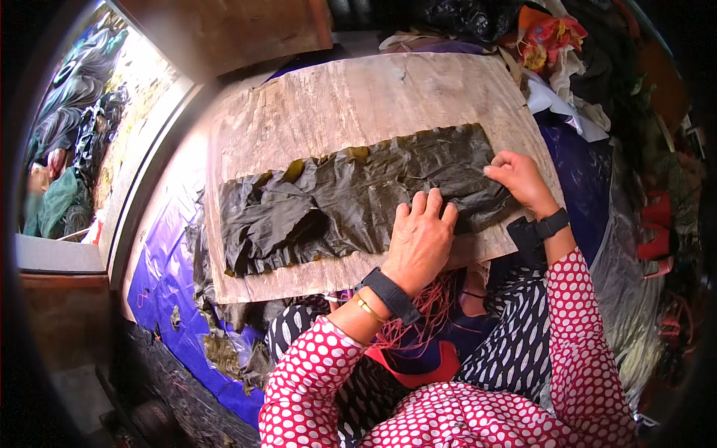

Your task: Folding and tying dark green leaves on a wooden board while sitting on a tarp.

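Note:
A long, dark green-brown, wrinkled sheet that looks like kelp lies spread across a pale wooden board. Its edges are uneven and yellowish-green in places, and a loose flap is folded over near its left end. My left hand rests flat on the sheet's near side, right of its middle, fingers stretched out. At the sheet's right end, my right hand has its fingers curled and thumb close to them, pinching the edge. The fingertips under the right hand are partly hidden.
Blue plastic sheeting lies under and around the board, with dark scraps on it at the left. Pink strings hang by my lap. A doorway opens at the far left. Crumpled bags and cloth are heaped at the back right.

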{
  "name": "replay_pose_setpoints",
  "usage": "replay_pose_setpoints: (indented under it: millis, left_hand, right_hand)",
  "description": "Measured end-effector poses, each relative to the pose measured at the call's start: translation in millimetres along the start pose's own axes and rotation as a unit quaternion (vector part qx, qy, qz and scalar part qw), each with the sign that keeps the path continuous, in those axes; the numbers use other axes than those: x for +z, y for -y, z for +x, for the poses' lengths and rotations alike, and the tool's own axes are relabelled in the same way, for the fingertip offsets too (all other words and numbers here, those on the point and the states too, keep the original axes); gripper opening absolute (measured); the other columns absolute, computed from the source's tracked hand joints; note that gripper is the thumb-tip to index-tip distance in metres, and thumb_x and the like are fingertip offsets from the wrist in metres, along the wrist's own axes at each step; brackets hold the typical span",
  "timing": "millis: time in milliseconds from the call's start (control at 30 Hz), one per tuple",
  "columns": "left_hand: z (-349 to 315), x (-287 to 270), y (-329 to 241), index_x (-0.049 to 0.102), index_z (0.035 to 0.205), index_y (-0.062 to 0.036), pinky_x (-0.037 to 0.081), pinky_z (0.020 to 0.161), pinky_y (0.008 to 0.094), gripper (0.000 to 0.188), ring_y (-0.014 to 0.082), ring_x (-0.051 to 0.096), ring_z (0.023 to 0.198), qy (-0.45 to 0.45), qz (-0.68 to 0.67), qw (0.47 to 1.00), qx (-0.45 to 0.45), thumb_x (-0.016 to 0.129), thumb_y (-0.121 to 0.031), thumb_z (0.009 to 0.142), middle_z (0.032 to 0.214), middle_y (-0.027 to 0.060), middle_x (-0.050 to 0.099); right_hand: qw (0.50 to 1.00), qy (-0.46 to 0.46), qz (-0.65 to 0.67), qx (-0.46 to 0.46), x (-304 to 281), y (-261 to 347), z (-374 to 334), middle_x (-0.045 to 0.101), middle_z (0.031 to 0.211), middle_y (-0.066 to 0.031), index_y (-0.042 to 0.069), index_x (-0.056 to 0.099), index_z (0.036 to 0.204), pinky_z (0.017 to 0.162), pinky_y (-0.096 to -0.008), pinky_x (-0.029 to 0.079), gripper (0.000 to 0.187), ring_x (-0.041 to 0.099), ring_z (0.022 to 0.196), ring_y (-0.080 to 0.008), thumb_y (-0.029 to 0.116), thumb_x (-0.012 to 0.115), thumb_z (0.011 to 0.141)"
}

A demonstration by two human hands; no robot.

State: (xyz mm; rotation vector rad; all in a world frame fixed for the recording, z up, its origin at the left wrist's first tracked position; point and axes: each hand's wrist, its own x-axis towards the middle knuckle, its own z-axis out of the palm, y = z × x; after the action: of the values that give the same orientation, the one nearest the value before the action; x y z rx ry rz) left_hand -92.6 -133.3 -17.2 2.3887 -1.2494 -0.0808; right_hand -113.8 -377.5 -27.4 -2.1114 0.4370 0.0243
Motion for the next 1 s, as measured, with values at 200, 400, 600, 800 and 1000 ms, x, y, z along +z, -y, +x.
replay_pose_setpoints:
  millis: [200, 400, 600, 800, 1000]
  left_hand:
    - [1.9, 2.7, -2.5, 0.054, 0.102, -0.0055, 0.04, 0.08, 0.0394, 0.035, 0.0306, 0.048, 0.105, -0.006, 0.0, 1.0, -0.005, 0.066, -0.018, 0.072, 0.117, 0.0164, 0.048]
    - [10.9, -21.7, 18.5, 0.056, 0.096, -0.0049, 0.047, 0.07, 0.0427, 0.024, 0.0334, 0.056, 0.087, -0.077, -0.011, 0.991, -0.108, 0.065, -0.012, 0.074, 0.091, 0.0138, 0.056]
    - [23.2, -17.9, 33.1, 0.057, 0.094, -0.0039, 0.048, 0.069, 0.0434, 0.024, 0.0357, 0.058, 0.085, -0.089, 0.002, 0.983, -0.163, 0.067, -0.013, 0.074, 0.091, 0.0152, 0.057]
    - [27.3, -8.6, 40.3, 0.059, 0.083, -0.002, 0.048, 0.066, 0.0448, 0.019, 0.0385, 0.06, 0.079, -0.064, -0.01, 0.977, -0.201, 0.067, -0.014, 0.072, 0.084, 0.0188, 0.06]
    - [18.0, -29.7, 51.9, 0.064, 0.077, 0.0003, 0.048, 0.063, 0.0414, 0.015, 0.0387, 0.061, 0.07, -0.058, -0.059, 0.975, -0.205, 0.065, -0.013, 0.07, 0.068, 0.0221, 0.06]
  right_hand:
    - [1.0, -0.019, 0.011, 0.007, -6.8, -24.5, 10.2, 0.049, 0.066, 0.0069, 0.005, 0.058, 0.079, 0.047, -0.0189, 0.034, 0.024, 0.04, 0.053, -0.0014, 0.028, 0.059, 0.089]
    - [0.984, -0.054, 0.021, 0.171, -10.4, 16.3, -3.1, 0.057, 0.068, -0.0032, 0.003, 0.056, 0.084, 0.038, -0.0228, 0.04, 0.036, 0.053, 0.048, -0.0084, 0.039, 0.057, 0.087]
    - [0.993, -0.029, -0.017, 0.111, -5.5, 14.3, -5.9, 0.058, 0.062, -0.0038, 0.001, 0.058, 0.078, 0.043, -0.0258, 0.043, 0.03, 0.056, 0.049, -0.0108, 0.031, 0.064, 0.083]
    - [0.996, -0.028, -0.049, 0.072, -2.2, 12.2, -5.7, 0.06, 0.059, -0.0071, 0.001, 0.059, 0.076, 0.049, -0.0288, 0.045, 0.027, 0.059, 0.05, -0.0146, 0.026, 0.065, 0.081]
    - [0.996, -0.037, -0.058, 0.053, 1.8, 9.0, -3.7, 0.06, 0.058, -0.0087, 0.002, 0.06, 0.075, 0.052, -0.0321, 0.046, 0.03, 0.06, 0.05, -0.0183, 0.031, 0.063, 0.081]
